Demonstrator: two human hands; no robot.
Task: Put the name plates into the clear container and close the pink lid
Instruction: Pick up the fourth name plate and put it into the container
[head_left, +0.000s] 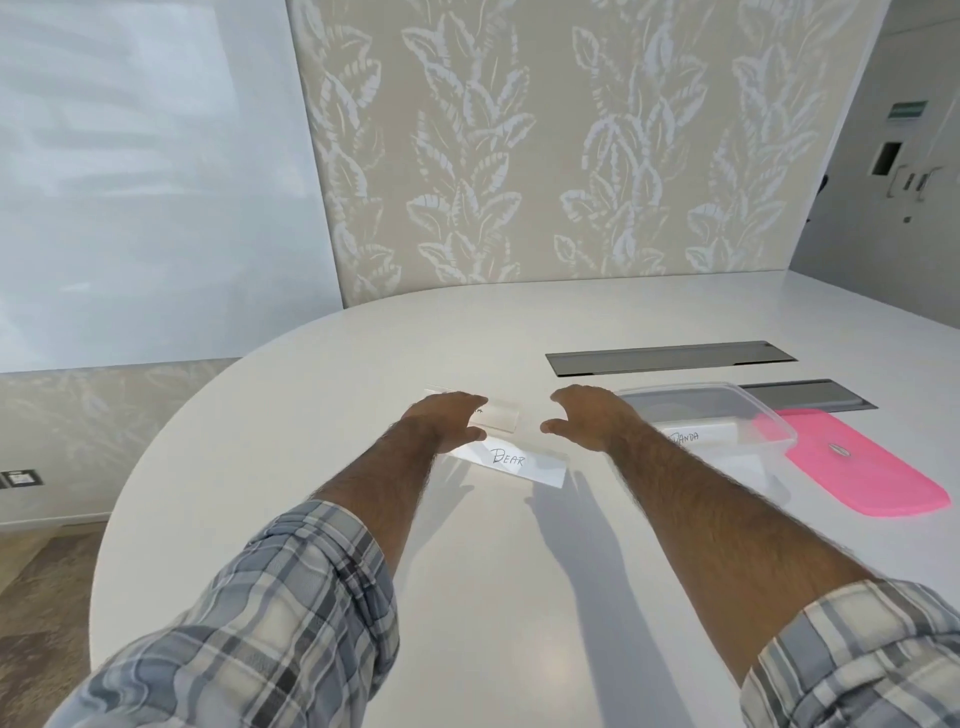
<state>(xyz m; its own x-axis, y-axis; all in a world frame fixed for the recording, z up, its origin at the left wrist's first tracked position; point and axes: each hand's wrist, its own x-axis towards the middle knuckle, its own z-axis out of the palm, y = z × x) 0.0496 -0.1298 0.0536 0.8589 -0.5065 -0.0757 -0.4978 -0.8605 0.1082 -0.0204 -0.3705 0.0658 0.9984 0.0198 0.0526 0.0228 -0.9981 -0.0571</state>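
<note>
I've got the white table (291, 415) filling my view, both forearms stretched out over it, plaid sleeves (270, 613) rolled back. On the right sits the clear container (748, 415), one name plate reading "PANDA" (696, 436) already inside, the pink lid (862, 467) lying flat just beside it. My left hand (447, 421) is palm down, fingers loosely spread over the far clear plate (501, 415); whether it touches, I cannot tell. My right hand (592, 418) is spread too, holding nothing. The "BEAR" plate (514, 462) lies between and below them.
</note>
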